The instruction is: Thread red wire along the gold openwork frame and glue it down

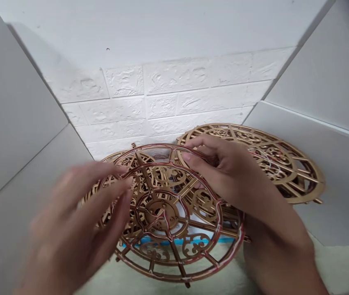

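Note:
A round gold openwork frame (199,224) with scrollwork and a hub leans tilted in front of me. Red and white wires run along its rings and spokes. My right hand (223,164) grips its far right rim, thumb on the near side. My left hand (82,213), blurred by motion, is at the frame's left side. Its fingertips come together over the outer rings, and whatever is between them is too small to make out. Behind the held frame, more gold openwork pieces (158,176) are piled, partly hidden by it.
Stacked round gold frames (303,174) rest at the right, with pale wires on top. A white brick-patterned wall (174,92) rises behind. Grey panels stand at the left (11,110) and right (325,78). A blue strip (145,241) crosses the pale green surface (106,280) below.

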Demonstrator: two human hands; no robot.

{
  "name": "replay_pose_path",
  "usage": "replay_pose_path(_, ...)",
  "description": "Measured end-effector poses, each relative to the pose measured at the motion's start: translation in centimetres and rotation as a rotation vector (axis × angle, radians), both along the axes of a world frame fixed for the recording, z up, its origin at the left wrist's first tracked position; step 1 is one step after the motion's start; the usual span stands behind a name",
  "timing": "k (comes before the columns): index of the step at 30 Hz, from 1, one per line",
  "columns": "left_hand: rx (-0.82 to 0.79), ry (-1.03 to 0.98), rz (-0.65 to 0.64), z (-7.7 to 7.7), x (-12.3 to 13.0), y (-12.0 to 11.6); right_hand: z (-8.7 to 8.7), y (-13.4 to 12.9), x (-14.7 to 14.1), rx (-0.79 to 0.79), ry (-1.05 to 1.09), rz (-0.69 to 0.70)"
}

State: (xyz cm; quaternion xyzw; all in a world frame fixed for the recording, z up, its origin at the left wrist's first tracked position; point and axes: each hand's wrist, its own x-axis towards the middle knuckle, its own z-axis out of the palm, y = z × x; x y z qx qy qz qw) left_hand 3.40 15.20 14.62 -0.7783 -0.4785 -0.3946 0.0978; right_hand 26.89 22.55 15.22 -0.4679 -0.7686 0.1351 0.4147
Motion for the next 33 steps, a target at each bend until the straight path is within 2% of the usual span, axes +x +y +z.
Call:
replay_pose_path(1, 0.122, 0.074, -0.012, 0.5, 0.5, 1.1, 0.1, 0.0, 0.1, -0.007, 0.025, 0.006)
replay_pose_path(3, 0.173, 0.046, 0.080, 1.2, 1.3, 3.2, 0.2, -0.1, 0.3, -0.034, 0.077, 0.020)
replay_pose_path(6, 0.149, -0.042, 0.131, 1.2, 1.9, 4.9, 0.2, -0.1, 0.3, -0.104, 0.121, 0.049)
replay_pose_path(12, -0.054, -0.110, 0.087, -0.1, 1.3, 5.2, -0.3, 0.4, -0.5, -0.159, 0.133, 0.032)
replay_pose_path(16, -0.085, -0.092, 0.000, -0.3, 0.6, 5.7, -0.6, 0.6, -1.0, -0.157, 0.108, 0.037)
replay_pose_path(21, -0.101, -0.081, -0.012, -0.6, -0.1, 6.1, -1.1, 0.8, -1.5, -0.110, 0.029, 0.025)
replay_pose_path(25, -0.148, -0.135, 0.014, -0.7, 0.0, 5.9, -1.3, 0.9, -1.6, 0.033, -0.052, 0.019)
replay_pose_path(30, -0.132, -0.244, 0.100, -0.7, 0.3, 5.8, -1.3, 0.4, -2.0, 0.521, -0.216, -0.021)
replay_pose_path(33, -0.143, -0.273, 0.088, -0.7, 0.3, 5.7, -1.3, 0.0, -2.3, 0.563, -0.310, 0.031)
